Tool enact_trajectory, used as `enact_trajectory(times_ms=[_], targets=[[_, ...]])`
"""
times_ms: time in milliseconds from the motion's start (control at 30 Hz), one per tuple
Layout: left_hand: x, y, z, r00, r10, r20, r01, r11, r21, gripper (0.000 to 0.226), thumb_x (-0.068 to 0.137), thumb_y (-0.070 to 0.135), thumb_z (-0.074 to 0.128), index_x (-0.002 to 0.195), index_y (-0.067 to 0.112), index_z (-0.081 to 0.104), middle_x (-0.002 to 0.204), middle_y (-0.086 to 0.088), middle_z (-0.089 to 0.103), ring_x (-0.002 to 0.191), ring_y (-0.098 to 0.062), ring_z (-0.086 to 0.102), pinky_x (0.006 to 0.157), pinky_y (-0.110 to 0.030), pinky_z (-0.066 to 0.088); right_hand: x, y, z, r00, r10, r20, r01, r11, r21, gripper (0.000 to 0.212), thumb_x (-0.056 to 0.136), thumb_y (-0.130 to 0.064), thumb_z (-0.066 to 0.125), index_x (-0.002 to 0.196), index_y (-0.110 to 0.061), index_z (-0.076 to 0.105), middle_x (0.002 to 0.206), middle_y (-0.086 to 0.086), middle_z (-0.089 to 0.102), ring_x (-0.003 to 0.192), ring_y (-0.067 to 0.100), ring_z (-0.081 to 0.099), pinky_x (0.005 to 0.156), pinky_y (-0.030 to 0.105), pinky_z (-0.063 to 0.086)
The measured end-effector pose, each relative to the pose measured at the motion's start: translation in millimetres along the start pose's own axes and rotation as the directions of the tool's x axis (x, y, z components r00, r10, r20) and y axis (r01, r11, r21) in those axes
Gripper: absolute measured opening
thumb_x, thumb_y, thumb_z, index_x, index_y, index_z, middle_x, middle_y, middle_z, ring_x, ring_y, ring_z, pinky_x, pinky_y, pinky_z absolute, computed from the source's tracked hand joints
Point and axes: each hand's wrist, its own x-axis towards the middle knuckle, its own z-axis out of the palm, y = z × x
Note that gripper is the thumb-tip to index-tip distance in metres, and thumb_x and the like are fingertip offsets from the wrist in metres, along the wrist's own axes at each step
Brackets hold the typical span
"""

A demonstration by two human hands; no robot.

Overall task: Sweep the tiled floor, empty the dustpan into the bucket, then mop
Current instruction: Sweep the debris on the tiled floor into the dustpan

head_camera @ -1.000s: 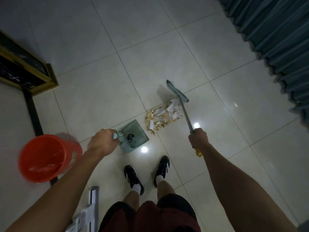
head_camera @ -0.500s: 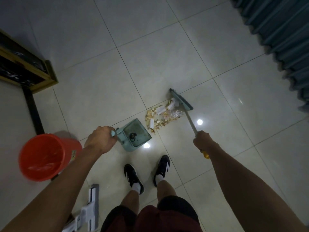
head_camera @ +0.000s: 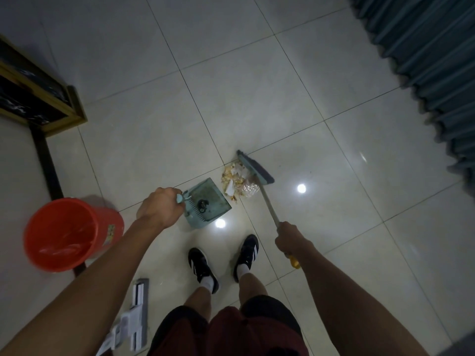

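Holding the teal dustpan [head_camera: 207, 200] by its handle, my left hand [head_camera: 160, 210] has the fingers curled around it; the mouth points toward one debris pile [head_camera: 237, 182] just beside it. Inside lies one small dark clump. One orange bucket [head_camera: 69, 233] at my left holds a clear liner. My right hand [head_camera: 290, 238] grips one broom [head_camera: 257, 176]; the stick runs from my hand away toward the pile, bristles touching it.
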Motion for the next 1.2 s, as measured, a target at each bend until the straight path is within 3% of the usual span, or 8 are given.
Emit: enact_trajectory(times_ms=[167, 300, 533, 733, 867, 1033, 1200], targets=[[-2.9, -10.6, 7.1, 1.000, 0.000, -0.020, 0.000, 1.000, -0.021, 0.007, 0.087, 0.027, 0.062, 0.085, 0.023, 0.067, 0.084, -0.005, 0.066, 0.076, -0.029, 0.062, 0.064, -0.030, 0.047, -9.4, -10.1, 26.4, 1.000, -0.024, 0.018, 0.025, 0.999, -0.046, 0.024, 0.092, -0.005, 0.052, 0.116, -0.004, 0.053, 0.099, 0.010, 0.060, 0.083, 0.025, 0.067, 0.071, 0.035, 0.061], [-5.5, -19.9, 10.9, 1.000, 0.002, -0.027, -0.003, 0.999, -0.039, 0.008, 0.086, 0.027, 0.063, 0.089, 0.024, 0.070, 0.083, -0.004, 0.066, 0.075, -0.029, 0.063, 0.063, -0.030, 0.048, -19.2, -17.7, 42.8, 0.998, -0.050, 0.049, 0.054, 0.995, -0.084, 0.027, 0.092, -0.006, 0.054, 0.119, -0.006, 0.052, 0.098, 0.007, 0.055, 0.073, 0.016, 0.058, 0.057, 0.025, 0.050], [-12.9, -28.4, 13.2, 1.000, -0.023, -0.015, 0.022, 0.997, -0.068, 0.005, 0.085, 0.029, 0.063, 0.088, 0.028, 0.067, 0.086, -0.004, 0.063, 0.080, -0.031, 0.062, 0.066, -0.031, 0.046, -33.2, -27.6, 64.0, 0.986, -0.101, 0.130, 0.118, 0.985, -0.130, 0.028, 0.090, -0.007, 0.055, 0.118, -0.006, 0.051, 0.096, 0.003, 0.051, 0.069, 0.008, 0.048, 0.053, 0.018, 0.038], [-19.8, -32.9, 21.1, 0.998, -0.053, -0.027, 0.048, 0.988, -0.145, 0.006, 0.086, 0.026, 0.063, 0.085, 0.027, 0.069, 0.084, -0.003, 0.063, 0.077, -0.030, 0.060, 0.066, -0.031, 0.046, -46.1, -44.1, 83.4, 0.979, -0.110, 0.172, 0.131, 0.985, -0.116, 0.015, 0.092, -0.009, 0.058, 0.104, -0.012, 0.051, 0.100, 0.007, 0.060, 0.082, 0.019, 0.062, 0.069, 0.027, 0.054], [-22.6, -37.6, 25.0, 0.998, -0.052, -0.033, 0.047, 0.988, -0.149, 0.007, 0.086, 0.026, 0.062, 0.086, 0.026, 0.068, 0.084, -0.004, 0.064, 0.078, -0.030, 0.062, 0.065, -0.030, 0.047, -53.5, -49.1, 92.9, 0.976, -0.110, 0.188, 0.127, 0.988, -0.082, 0.017, 0.090, -0.010, 0.058, 0.107, -0.010, 0.057, 0.099, 0.009, 0.063, 0.089, 0.024, 0.067, 0.080, 0.035, 0.060], [-23.4, -42.7, 28.2, 0.999, -0.036, -0.028, 0.031, 0.986, -0.163, 0.008, 0.088, 0.025, 0.059, 0.082, 0.025, 0.065, 0.083, -0.004, 0.064, 0.076, -0.028, 0.062, 0.064, -0.030, 0.047, -65.8, -48.8, 99.2, 0.968, -0.124, 0.219, 0.134, 0.991, -0.030, 0.019, 0.089, -0.010, 0.060, 0.108, -0.011, 0.058, 0.097, 0.005, 0.061, 0.076, 0.014, 0.058, 0.078, 0.029, 0.056], [-26.9, -46.1, 27.5, 0.999, -0.028, -0.019, 0.025, 0.984, -0.174, 0.009, 0.088, 0.022, 0.058, 0.081, 0.025, 0.062, 0.083, -0.002, 0.062, 0.078, -0.025, 0.061, 0.066, -0.029, 0.045, -77.0, -55.6, 92.6, 0.966, -0.107, 0.237, 0.103, 0.994, 0.030, 0.021, 0.090, -0.010, 0.061, 0.111, -0.010, 0.058, 0.099, 0.008, 0.061, 0.083, 0.024, 0.064, 0.079, 0.037, 0.059]])
